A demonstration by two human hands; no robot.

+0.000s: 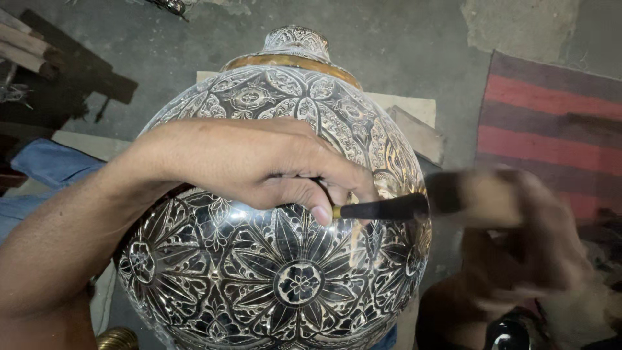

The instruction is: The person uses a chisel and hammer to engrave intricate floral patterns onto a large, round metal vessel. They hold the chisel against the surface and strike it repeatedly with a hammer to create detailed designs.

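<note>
A large round metal vase (278, 259), engraved with flower patterns and banded in gold near its neck, lies on its side before me. My left hand (259, 165) rests on its upper side and pinches a thin dark chisel (379, 209) whose tip touches the engraved surface. My right hand (538, 240) is a motion blur at the right, gripping a blurred wooden mallet (483, 194) right at the chisel's far end.
A red and dark striped rug (551, 123) lies at the right on the grey concrete floor. Wooden pieces (39, 52) sit at the top left. Pale boards (414, 123) lie under the vase. Blue cloth (52, 165) shows at the left.
</note>
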